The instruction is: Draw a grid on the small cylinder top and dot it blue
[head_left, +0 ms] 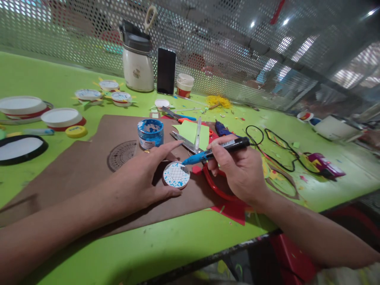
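On the brown paper sheet (89, 166) spread over the green tabletop (44, 75), a small round lid (176, 175) with blue splotches and a drawn grid lies flat. The left hand (142, 174) rests open beside it at nine o'clock, thumb and forefinger cupped around its rim. The right hand (237, 168) grips a black marker (219, 151) with a blue tip, the tip just above the lid's upper edge. A blue paint jar (150, 133) stands at eleven o'clock of the lid.
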A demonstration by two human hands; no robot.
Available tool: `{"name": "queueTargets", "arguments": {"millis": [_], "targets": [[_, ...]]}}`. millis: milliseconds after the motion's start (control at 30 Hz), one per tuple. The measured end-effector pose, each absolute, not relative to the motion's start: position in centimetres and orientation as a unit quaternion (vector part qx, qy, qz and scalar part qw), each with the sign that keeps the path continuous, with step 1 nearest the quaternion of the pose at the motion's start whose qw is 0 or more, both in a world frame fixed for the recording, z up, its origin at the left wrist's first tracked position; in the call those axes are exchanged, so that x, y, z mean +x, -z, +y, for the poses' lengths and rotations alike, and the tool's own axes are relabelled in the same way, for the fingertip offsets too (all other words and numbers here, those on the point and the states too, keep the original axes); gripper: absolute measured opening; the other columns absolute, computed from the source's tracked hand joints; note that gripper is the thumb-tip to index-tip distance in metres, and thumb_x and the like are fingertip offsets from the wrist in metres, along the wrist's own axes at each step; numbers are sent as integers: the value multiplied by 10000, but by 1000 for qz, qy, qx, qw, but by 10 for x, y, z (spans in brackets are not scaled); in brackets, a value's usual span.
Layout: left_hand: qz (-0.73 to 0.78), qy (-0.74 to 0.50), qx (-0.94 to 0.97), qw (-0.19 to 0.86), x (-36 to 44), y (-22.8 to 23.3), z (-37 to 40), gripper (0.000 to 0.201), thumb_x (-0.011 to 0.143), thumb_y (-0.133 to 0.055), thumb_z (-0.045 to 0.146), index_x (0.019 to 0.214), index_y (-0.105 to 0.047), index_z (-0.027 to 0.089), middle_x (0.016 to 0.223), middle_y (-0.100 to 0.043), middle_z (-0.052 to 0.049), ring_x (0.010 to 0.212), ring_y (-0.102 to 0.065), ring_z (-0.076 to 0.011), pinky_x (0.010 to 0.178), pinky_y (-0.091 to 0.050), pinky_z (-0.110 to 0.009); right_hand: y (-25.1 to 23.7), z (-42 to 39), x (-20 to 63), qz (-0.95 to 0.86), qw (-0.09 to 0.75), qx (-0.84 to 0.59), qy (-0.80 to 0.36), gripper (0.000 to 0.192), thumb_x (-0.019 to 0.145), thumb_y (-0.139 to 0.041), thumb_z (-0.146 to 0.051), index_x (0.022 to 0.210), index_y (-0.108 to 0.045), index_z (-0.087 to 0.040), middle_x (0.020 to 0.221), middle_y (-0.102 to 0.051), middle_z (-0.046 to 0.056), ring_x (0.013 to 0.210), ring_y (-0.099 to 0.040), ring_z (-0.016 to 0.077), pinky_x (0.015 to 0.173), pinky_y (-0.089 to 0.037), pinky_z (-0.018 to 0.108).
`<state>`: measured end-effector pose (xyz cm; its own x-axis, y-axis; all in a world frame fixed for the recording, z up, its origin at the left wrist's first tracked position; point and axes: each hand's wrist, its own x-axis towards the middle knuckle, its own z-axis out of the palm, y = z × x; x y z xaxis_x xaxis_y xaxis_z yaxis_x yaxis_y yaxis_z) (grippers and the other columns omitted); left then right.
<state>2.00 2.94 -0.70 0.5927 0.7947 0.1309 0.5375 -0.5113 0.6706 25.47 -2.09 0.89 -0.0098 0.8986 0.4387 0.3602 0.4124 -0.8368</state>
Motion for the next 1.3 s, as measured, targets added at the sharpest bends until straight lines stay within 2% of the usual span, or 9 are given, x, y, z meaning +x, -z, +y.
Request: {"name": "queueTargets", "arguments": {"millis": [133,233,400,667,833,967,1133,1300], "targets": [[399,-215,842,291,18,9,28,954,755,-789,505,1612,-475,231,1312,-777,-109,1151,-726,-379,943,-553,-456,-6,-21,259,-667,516,-482,-239,285,1059,-676,-503,964,-703,-236,679,-665,-30,562,-601,139,540,-506,270],[401,-219,841,289,17,11,29,949,747,-789,488,1608,-481,230,1349,-764,-114,1148,-726,-375,937,-556,-456,-6,-21,255,-677,523,-463,-233,252,1068,-671,-433,919,-677,-230,664,-649,-44,536,-583,120,514,-482,249],[387,-230,842,298,18,17,32,930,756,-800,463,1602,-491,228,1294,-779,-103,1123,-734,-366,939,-560,-459,-7,-21,249,-687,528,-445,-225,149,1048,-684,-310,930,-659,-223,649,-638,-65,504,-566,99,494,-464,231],[374,-244,841,305,16,22,33,942,771,-822,448,1623,-470,252,1255,-786,-88,1069,-752,-347,896,-580,-436,3,-25,255,-734,488,-442,-169,113,1067,-698,-336,1016,-703,-236,854,-739,-37,633,-642,91,644,-527,233],[367,-251,838,316,14,25,34,965,767,-840,446,1633,-458,257,1268,-793,-75,1049,-760,-332,915,-575,-431,3,-26,256,-745,468,-454,-143,140,1062,-699,-376,1041,-715,-238,805,-730,-35,597,-629,106,586,-494,248],[365,-254,841,308,14,25,34,974,765,-852,460,1635,-459,269,1282,-797,-76,1099,-754,-343,929,-564,-428,-1,-26,255,-758,454,-453,-115,133,1055,-699,-357,1012,-714,-232,802,-735,-33,619,-648,108,605,-511,240],[365,-253,845,298,15,21,34,952,782,-830,495,1630,-466,260,1270,-805,-75,1093,-756,-343,917,-562,-426,-1,-27,255,-744,478,-448,-134,131,1051,-698,-350,1003,-718,-230,824,-774,-17,636,-699,123,617,-558,242],[377,-244,847,284,15,19,32,944,786,-816,500,1626,-467,244,1238,-815,-73,1103,-747,-346,933,-555,-436,0,-30,257,-693,541,-468,-93,191,1033,-710,-423,1020,-750,-236,905,-804,46,783,-783,210,609,-605,294]]}}
